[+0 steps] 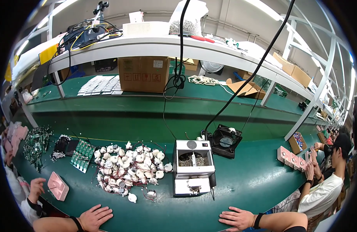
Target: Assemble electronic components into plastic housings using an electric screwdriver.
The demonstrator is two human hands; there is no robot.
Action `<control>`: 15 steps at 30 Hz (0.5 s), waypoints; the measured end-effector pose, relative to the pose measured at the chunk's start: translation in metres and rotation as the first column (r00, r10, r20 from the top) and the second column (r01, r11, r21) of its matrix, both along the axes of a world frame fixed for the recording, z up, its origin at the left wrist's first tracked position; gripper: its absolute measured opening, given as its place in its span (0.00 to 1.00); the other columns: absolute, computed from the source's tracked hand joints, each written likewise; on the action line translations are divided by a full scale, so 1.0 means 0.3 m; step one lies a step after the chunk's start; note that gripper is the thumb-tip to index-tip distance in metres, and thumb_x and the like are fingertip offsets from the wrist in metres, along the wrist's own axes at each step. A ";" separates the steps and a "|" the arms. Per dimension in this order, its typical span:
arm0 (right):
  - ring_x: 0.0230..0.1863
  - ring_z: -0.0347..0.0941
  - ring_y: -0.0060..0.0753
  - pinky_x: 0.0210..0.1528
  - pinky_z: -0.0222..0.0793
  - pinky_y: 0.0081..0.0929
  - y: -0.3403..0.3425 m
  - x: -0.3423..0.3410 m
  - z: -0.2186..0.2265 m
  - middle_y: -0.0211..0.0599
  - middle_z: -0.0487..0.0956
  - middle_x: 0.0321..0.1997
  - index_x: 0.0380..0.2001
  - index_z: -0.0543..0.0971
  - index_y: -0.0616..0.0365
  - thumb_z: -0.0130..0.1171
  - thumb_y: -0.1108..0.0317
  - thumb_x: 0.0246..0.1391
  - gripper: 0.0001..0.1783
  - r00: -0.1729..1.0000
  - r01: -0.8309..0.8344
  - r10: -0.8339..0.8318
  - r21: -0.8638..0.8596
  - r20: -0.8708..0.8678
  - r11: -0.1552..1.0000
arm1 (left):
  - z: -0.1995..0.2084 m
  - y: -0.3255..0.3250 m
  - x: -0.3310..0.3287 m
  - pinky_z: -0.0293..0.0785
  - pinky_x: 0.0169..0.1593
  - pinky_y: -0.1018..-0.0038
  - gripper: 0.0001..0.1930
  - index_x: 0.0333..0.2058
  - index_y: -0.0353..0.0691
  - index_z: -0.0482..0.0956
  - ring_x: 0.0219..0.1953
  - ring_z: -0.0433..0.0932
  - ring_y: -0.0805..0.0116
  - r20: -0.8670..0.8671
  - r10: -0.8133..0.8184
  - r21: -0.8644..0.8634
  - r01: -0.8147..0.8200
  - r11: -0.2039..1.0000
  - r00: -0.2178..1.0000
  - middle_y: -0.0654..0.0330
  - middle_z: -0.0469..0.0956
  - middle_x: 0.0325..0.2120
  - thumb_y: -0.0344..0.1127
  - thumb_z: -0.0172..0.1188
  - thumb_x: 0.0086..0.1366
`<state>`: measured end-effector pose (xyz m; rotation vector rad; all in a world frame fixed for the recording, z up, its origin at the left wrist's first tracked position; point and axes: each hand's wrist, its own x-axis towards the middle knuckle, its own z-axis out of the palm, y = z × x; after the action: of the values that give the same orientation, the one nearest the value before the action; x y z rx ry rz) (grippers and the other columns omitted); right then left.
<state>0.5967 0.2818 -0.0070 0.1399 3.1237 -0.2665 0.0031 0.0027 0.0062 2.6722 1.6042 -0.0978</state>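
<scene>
My left hand [95, 217] lies flat on the green table [155, 216] near its front edge, fingers stretched out and nothing in it. My right hand [237, 219] rests the same way farther right, palm down and holding nothing. Between and beyond them stands a white box-shaped machine [194, 174] with an open window full of small metal pieces, probably screws. To its left spreads a heap of white round parts [128, 168] with thin red and black wires. One white part [132, 197] lies apart at the heap's near side.
Green circuit boards [83, 154] and a board pile [36, 145] lie left. A co-worker's hand [36, 189] is near a pink tray [57, 186]. A black fan [225, 141] stands behind the machine. At right, another person [329, 185] handles pink housings [290, 159]. Cables hang overhead.
</scene>
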 end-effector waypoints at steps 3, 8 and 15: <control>0.71 0.63 0.33 0.76 0.48 0.43 0.003 -0.002 0.004 0.36 0.70 0.70 0.68 0.69 0.51 0.53 0.42 0.65 0.36 1.000 -0.010 0.010 0.017 0.009 1.000 | 0.000 0.002 0.000 0.61 0.69 0.54 0.45 0.58 0.38 0.75 0.62 0.73 0.56 -0.013 -0.002 -0.001 0.002 1.000 1.000 0.54 0.74 0.59 0.70 0.66 0.52; 0.71 0.64 0.33 0.76 0.48 0.43 0.003 -0.002 0.005 0.36 0.70 0.69 0.68 0.69 0.52 0.54 0.42 0.65 0.36 1.000 -0.010 0.010 0.021 0.013 1.000 | 0.001 0.003 0.002 0.61 0.69 0.54 0.45 0.57 0.38 0.75 0.62 0.73 0.56 0.007 0.005 -0.001 -0.005 1.000 1.000 0.54 0.75 0.59 0.69 0.66 0.52; 0.72 0.63 0.33 0.76 0.47 0.44 -0.003 0.000 0.000 0.36 0.70 0.69 0.68 0.69 0.52 0.54 0.42 0.65 0.36 1.000 0.004 -0.004 0.001 -0.018 1.000 | 0.000 0.002 0.001 0.60 0.69 0.54 0.45 0.57 0.38 0.75 0.62 0.73 0.56 0.010 -0.001 0.005 0.001 1.000 1.000 0.54 0.75 0.59 0.70 0.66 0.52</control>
<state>0.5967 0.2810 -0.0070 0.1447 3.1417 -0.2674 0.0035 0.0034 0.0062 2.6735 1.6023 -0.0807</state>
